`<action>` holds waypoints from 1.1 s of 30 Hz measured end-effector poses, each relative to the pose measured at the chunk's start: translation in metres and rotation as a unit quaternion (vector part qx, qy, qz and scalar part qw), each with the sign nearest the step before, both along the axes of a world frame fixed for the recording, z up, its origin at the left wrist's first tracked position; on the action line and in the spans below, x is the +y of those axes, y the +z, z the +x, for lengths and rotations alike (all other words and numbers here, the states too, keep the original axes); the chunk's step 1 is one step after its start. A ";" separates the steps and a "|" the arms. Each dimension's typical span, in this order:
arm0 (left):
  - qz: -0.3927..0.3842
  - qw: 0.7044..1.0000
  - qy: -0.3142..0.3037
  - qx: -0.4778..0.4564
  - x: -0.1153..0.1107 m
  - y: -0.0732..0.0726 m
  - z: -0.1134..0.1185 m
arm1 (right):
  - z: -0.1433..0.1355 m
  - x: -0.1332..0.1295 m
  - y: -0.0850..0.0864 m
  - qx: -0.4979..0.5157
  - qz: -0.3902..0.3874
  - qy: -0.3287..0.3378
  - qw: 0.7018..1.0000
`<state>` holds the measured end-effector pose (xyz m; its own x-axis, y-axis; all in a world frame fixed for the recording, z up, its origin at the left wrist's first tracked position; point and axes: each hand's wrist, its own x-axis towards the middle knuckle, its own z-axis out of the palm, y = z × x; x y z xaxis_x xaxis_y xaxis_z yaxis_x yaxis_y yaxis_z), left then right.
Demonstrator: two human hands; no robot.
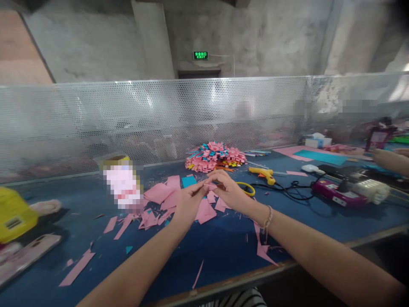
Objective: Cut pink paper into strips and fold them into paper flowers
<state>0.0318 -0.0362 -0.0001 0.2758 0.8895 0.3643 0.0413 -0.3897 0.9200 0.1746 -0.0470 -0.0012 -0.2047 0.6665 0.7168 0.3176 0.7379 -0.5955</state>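
Note:
My left hand (191, 197) and my right hand (225, 187) meet over the middle of the blue table. Between their fingertips is a small pink paper piece (210, 186), pinched from both sides; its exact folds are too small to make out. Under and around the hands lie loose pink paper pieces (158, 192) and a blue paper piece (189, 181). Just beyond them sits a heap of folded pink, blue and yellow paper pieces (211, 155). A yellow ring (250, 189), perhaps a tape roll, lies beside my right wrist.
Right of my hands are a yellow glue gun (263, 174), black cords and a purple power strip (338, 194). A tissue box (318, 140) stands farther back. Leftward are a phone (30, 253) and a yellow object (14, 215). Another person's hand (391, 160) shows at far right. A perforated metal screen (111, 123) borders the table.

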 end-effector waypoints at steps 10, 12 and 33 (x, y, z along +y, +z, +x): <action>-0.012 1.000 0.028 -0.001 -0.001 0.002 0.002 | 0.000 -0.003 0.002 -0.031 0.002 -0.030 0.999; -0.028 0.999 0.028 -0.024 -0.001 0.003 0.002 | 0.001 0.000 0.000 -0.035 0.005 -0.043 0.998; -0.036 0.998 0.021 -0.049 0.007 0.002 -0.001 | 0.007 0.011 -0.005 -0.001 -0.024 -0.106 0.994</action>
<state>0.0309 -0.0291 0.0015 0.2035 0.9245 0.3224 -0.0345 -0.3223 0.9460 0.1815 -0.0363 -0.0067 -0.0566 0.7277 0.6835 0.4638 0.6254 -0.6275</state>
